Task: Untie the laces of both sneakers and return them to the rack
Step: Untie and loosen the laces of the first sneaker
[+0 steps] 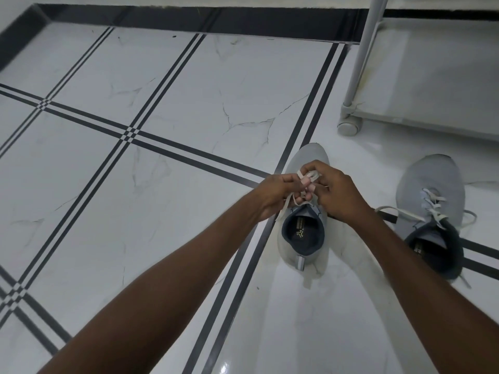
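Observation:
Two light grey sneakers with dark blue linings stand on the tiled floor, toes pointing away from me. Over the left sneaker (pixel 303 238), my left hand (pixel 275 194) and my right hand (pixel 339 194) both pinch its white lace (pixel 310 175) above the tongue; a loose end hangs down on the left. The knot itself is hidden by my fingers. The right sneaker (pixel 432 211) stands apart on the right, its white laces (pixel 432 203) lying loose and spread to both sides. A white rack (pixel 421 114) on castors stands behind the sneakers at the upper right.
The floor is white marble tile with dark double stripes (pixel 129 136). A black skirting band (pixel 189 20) runs along the far wall. The rack's upright pole (pixel 363 55) and a castor (pixel 348 128) are just beyond the left sneaker's toe.

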`<state>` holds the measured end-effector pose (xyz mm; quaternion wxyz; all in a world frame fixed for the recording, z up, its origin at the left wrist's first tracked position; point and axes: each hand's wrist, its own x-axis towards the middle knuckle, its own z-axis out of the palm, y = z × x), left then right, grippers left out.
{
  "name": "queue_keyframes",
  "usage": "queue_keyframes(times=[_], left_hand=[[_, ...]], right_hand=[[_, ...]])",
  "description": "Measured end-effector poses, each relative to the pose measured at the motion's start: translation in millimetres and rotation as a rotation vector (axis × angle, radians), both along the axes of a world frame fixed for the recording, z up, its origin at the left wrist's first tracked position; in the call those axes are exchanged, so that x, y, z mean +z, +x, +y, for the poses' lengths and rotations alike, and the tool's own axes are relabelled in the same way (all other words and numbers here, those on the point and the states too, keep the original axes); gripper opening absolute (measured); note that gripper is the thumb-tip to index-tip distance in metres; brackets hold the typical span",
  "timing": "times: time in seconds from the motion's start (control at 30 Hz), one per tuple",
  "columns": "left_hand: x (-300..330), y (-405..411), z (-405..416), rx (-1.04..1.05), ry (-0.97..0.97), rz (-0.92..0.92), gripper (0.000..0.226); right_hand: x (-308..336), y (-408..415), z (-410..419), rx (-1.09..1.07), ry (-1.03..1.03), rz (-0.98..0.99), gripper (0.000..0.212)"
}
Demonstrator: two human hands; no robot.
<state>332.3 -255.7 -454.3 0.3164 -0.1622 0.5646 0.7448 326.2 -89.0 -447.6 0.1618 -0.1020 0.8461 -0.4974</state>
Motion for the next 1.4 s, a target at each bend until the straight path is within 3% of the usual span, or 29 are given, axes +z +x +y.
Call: queue_keyframes(times=[0.13, 0.3, 0.37, 0.47, 0.57, 0.63, 0.7, 0.77, 0.9, 1.0, 1.1, 1.27, 1.4], left_hand=[[-7.3, 0.5, 1.3, 0.060, -0.071, 0.001, 0.028], [-2.7, -0.6, -4.9, -0.039, -0.132, 0.064, 0.040], [5.4, -4.3, -8.0, -0.135, -0.326, 0.199, 0.039], [11.4, -8.8, -10.5, -0.272, -0.750, 0.539, 0.018], [6.4, -0.7, -0.6, -0.337, -1.052, 0.843, 0.006], [-0.2, 6.2, 6.7, -0.278, -1.145, 0.891, 0.001], [-5.0, 9.3, 12.2, -0.141, -1.144, 0.835, 0.005], [-4.0, 10.0, 15.2, -0.003, -1.013, 0.744, 0.006], [1.3, 21.1, 22.7, 0.143, -0.683, 0.499, 0.009], [0.2, 31.9, 12.9, 0.389, -0.531, 0.225, 0.017], [-3.3, 45.3, -12.3, 0.567, -0.476, 0.016, 0.013], [-9.4, 54.4, -16.8, 0.567, -0.568, -0.044, 0.011], [-3.2, 50.0, -22.2, 0.379, -0.596, 0.128, 0.006]], right_hand=[[-8.8, 0.8, 4.2, -0.139, -0.254, -0.307, 0.022], [-15.8, -1.9, 8.5, -0.227, -0.269, -0.418, 0.023], [-15.9, -3.4, 8.0, -0.239, -0.283, -0.437, 0.018], [-15.0, -5.7, 9.8, -0.198, -0.323, -0.456, 0.005], [-14.5, -9.2, 12.1, -0.171, -0.343, -0.515, 0.012], [-12.8, -12.0, 12.3, -0.125, -0.322, -0.583, 0.019], [-11.3, -13.2, 12.5, -0.069, -0.318, -0.649, 0.028], [-11.4, -13.8, 15.2, -0.070, -0.314, -0.649, 0.029], [-8.9, -10.6, 18.0, -0.197, -0.214, -0.519, 0.016], [-12.5, -0.1, 25.4, -0.325, -0.011, -0.343, 0.004], [-24.1, 14.6, 41.7, -0.479, 0.075, -0.297, 0.023], [-27.3, 31.7, 33.6, -0.513, 0.239, -0.188, 0.014], [-30.4, 30.3, 38.0, -0.342, 0.389, 0.029, 0.013]])
